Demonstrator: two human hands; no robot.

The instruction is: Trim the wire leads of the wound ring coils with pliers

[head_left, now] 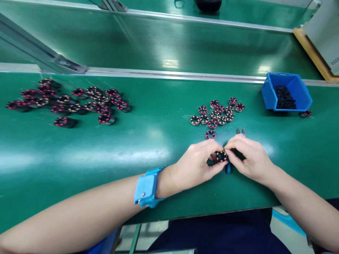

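My left hand pinches a small ring-shaped wound coil between thumb and fingers. My right hand is closed around blue-handled cutters, whose metal tips stick out above the knuckles, and its fingertips touch the coil's right side. Both hands rest low over the green table near its front edge. A blue wrist strap sits on my left wrist. One loose coil lies just above my left hand.
A cluster of several ring coils lies beyond the hands. Several coils on dark holders are spread at the left. A blue bin with dark parts stands at the right, one coil beside it. A metal rail crosses behind.
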